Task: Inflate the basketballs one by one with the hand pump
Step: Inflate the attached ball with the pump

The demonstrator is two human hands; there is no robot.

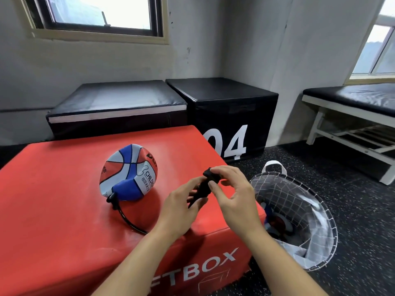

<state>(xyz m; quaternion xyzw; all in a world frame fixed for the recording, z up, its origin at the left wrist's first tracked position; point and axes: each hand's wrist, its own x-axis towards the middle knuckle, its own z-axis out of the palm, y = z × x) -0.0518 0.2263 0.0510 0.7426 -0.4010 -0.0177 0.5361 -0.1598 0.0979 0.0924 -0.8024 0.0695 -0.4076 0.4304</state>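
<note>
- Holding hand pump (203, 188) between both hands above near right corner of red box (64, 189); left hand (181, 208) curling round lower barrel, fingers wrapped; right hand (230, 189) pinching black handle at top, thumb and forefinger closed on it
- Lying on box top, left of hands and apart from them: basketball (128, 173), red, white and blue; badly collapsed, lower side folded in; resting tilted on dented part
- Running from base of ball along box top toward left wrist: black hose (126, 218); ball end sitting at valve area; needle itself hidden, so seating not confirmable; far end disappearing behind left forearm, link to pump not visible
- Standing on floor just right of box: mesh basket (299, 221); further ball shapes showing inside, too obscured to count
- Judging step: readying pump for stroking; first ball not yet filled
- Risks, judged only:
  - ball sitting unheld; pulling on hose during strokes possibly dragging it or tugging needle out of valve
  - needle bending or snapping if ball rolling while hose taut
  - pump held in air near box edge; loosening grip possibly dropping it toward basket or floor
  - air leaking at valve if needle seated shallow; strokes then wasted
</note>
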